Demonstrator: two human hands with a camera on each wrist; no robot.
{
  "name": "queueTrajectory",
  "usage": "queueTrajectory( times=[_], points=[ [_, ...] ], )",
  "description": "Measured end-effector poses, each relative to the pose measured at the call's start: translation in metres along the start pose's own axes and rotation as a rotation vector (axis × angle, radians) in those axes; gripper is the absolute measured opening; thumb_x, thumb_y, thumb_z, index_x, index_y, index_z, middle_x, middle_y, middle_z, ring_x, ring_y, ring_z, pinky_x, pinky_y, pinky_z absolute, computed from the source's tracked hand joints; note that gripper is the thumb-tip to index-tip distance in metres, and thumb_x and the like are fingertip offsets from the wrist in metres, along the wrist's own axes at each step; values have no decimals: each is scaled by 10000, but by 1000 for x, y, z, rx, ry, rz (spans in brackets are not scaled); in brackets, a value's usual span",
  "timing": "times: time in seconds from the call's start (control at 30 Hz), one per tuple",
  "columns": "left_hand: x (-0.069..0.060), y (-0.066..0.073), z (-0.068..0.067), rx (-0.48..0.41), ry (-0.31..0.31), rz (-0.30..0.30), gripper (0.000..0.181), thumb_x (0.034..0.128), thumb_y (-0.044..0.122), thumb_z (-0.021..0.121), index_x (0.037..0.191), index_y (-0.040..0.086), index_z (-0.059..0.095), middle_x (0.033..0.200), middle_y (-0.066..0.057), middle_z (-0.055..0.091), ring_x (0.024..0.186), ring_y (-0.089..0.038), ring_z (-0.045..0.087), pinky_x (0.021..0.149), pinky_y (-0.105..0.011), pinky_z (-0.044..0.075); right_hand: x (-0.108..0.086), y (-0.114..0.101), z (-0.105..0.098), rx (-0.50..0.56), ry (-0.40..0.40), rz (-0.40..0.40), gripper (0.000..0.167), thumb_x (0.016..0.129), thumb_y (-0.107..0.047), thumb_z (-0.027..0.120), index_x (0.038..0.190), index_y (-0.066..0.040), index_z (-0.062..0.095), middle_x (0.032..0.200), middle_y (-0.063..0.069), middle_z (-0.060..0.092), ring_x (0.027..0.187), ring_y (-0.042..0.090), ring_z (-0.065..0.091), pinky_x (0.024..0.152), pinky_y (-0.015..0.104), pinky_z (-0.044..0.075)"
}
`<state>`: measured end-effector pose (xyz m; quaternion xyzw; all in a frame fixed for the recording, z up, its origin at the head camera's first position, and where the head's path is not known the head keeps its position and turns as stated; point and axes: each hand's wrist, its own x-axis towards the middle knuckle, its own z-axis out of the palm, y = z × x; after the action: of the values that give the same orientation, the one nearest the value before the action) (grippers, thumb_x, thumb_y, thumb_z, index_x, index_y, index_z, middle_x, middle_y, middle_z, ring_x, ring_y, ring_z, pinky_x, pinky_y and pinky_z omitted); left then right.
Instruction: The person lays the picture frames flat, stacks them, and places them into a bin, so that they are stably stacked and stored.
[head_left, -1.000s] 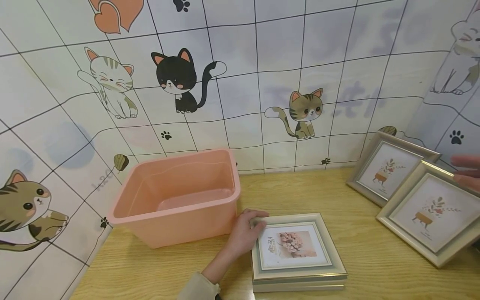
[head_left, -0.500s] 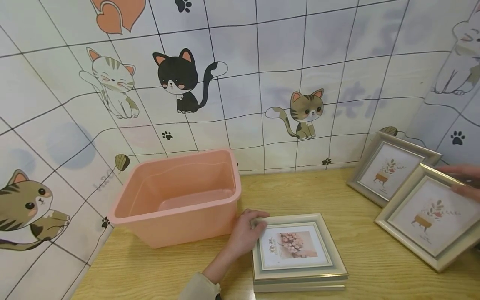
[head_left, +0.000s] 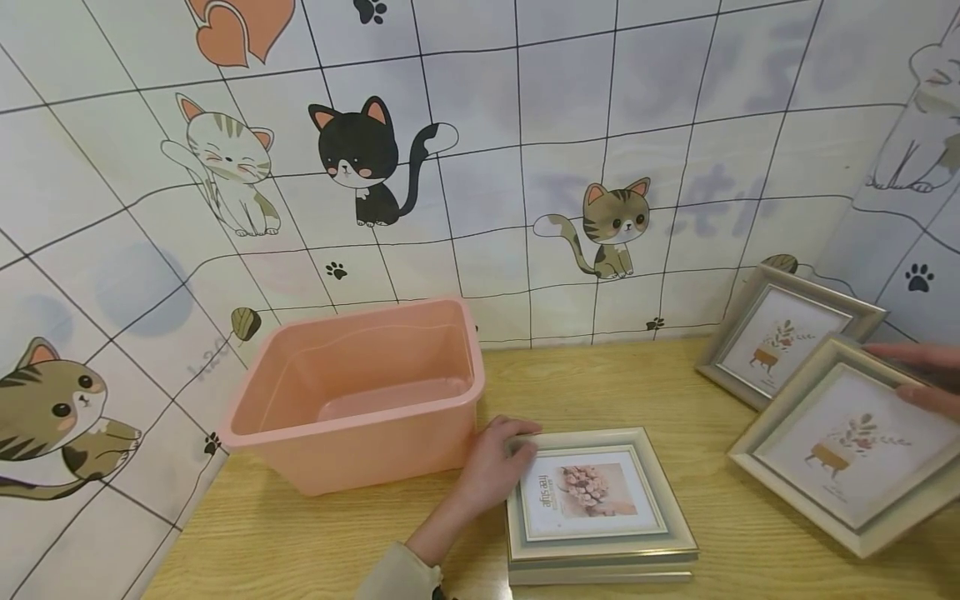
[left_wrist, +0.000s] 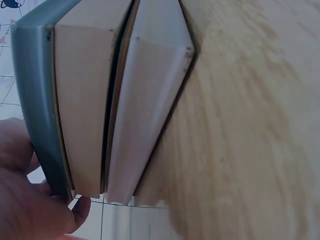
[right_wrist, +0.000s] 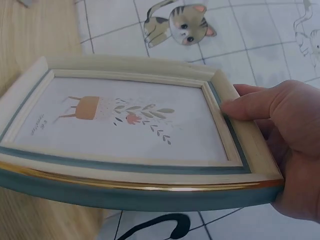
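My right hand (head_left: 930,379) grips a cream picture frame (head_left: 847,446) by its far edge, thumb on the front and fingers behind. In the right wrist view, this frame shows a plant print, blue-green bands and a gold line. My left hand (head_left: 491,462) holds the left far corner of the top picture frame (head_left: 600,542) in a stack, its thumb over the rim. That frame bears a pink flower print. Seen from the left wrist, the stack has a thick upper frame (left_wrist: 80,110) above a paler lower frame (left_wrist: 150,95), with fingers curled by the corner.
A pink plastic bin (head_left: 360,450) stands left of the stack, with its bare inner bottom visible. Another picture frame (head_left: 738,333) leans at the back right, partly behind the held one. The wooden table (head_left: 600,383) meets a cat-patterned wall covering (head_left: 487,200).
My right hand has come in from the right and taken hold of the front right picture frame. That frame has shifted left and toward me. The left hand stays on the stack.
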<state>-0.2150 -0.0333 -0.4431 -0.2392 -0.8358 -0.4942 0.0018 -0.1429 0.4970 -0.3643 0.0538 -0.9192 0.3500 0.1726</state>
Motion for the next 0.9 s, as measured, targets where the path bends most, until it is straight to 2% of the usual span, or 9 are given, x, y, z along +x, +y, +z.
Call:
queueTrajectory(
  times=[0.17, 0.27, 0.33, 0.37, 0.4, 0.47, 0.57, 0.67, 0.9],
  points=[
    [2, 5, 0, 4, 14, 43, 261, 1003, 77, 645, 1251, 37, 716, 1147, -88, 655, 1141, -277, 624, 962, -441, 519, -4, -27, 4, -57, -3, 9, 828, 950, 95, 615, 1463, -529, 434, 953, -393, 527, 582, 94, 636, 412, 333, 509],
    [1, 12, -2, 16, 36, 85, 263, 1000, 87, 660, 1254, 45, 714, 1155, -87, 659, 1149, -294, 619, 961, -457, 520, -7, -43, 12, -92, -10, -31, 800, 951, 113, 608, 1583, -318, 375, 1022, -78, 705, 628, 29, 641, 433, 316, 525],
    [0, 19, -3, 40, 51, 109, 270, 1001, 110, 668, 1265, 77, 716, 1160, -46, 661, 1159, -272, 612, 967, -448, 514, -9, -55, 17, -93, -7, -23, 804, 953, 111, 613, 1595, -299, 357, 1072, 216, 700, 641, 2, 640, 441, 312, 533],
    [0, 23, -4, 47, 55, 123, 273, 1001, 118, 670, 1270, 92, 715, 1165, -28, 658, 1167, -266, 609, 966, -438, 514, -10, -60, 18, -86, 1, -32, 803, 943, 124, 619, 1597, -266, 366, 1068, 221, 701, 655, -19, 635, 446, 304, 534],
    [-1, 27, -4, 58, 58, 140, 280, 1003, 132, 672, 1278, 106, 712, 1169, -12, 654, 1167, -248, 606, 966, -428, 515, -11, -66, 20, -74, 10, -35, 800, 938, 130, 625, 1593, -256, 378, 1055, 217, 707, 669, -39, 629, 453, 293, 535],
    [-1, 37, -6, 79, 58, 179, 296, 1003, 156, 678, 1298, 137, 704, 1207, 4, 650, 1187, -209, 595, 975, -395, 511, -12, -79, 23, -30, 44, -15, 793, 933, 121, 643, 1556, -324, 433, 1022, -85, 718, 696, -69, 621, 459, 295, 540],
    [-2, 51, -9, 78, 35, 251, 338, 1006, 190, 679, 1342, 151, 673, 1286, -2, 631, 1222, -196, 575, 991, -394, 503, -13, -99, 26, 103, 80, -55, 739, 908, 164, 645, 1504, -261, 539, 1062, -391, 558, 743, -77, 638, 453, 289, 537],
    [-3, 64, -11, 71, 9, 329, 387, 1011, 228, 673, 1389, 158, 635, 1360, -4, 605, 1275, -185, 545, 1032, -409, 474, -13, -118, 32, 180, 48, -66, 702, 909, 173, 640, 1486, -219, 569, 1114, -366, 581, 783, -62, 654, 467, 293, 542],
    [-5, 91, -10, 12, -71, 489, 476, 1027, 219, 647, 1482, 140, 531, 1463, -31, 551, 1357, -169, 486, 1081, -396, 434, -14, -150, 51, 246, -93, -3, 600, 955, 44, 679, 1502, -162, 545, 1136, -199, 682, 852, 95, 706, 578, 359, 585]
  ],
)
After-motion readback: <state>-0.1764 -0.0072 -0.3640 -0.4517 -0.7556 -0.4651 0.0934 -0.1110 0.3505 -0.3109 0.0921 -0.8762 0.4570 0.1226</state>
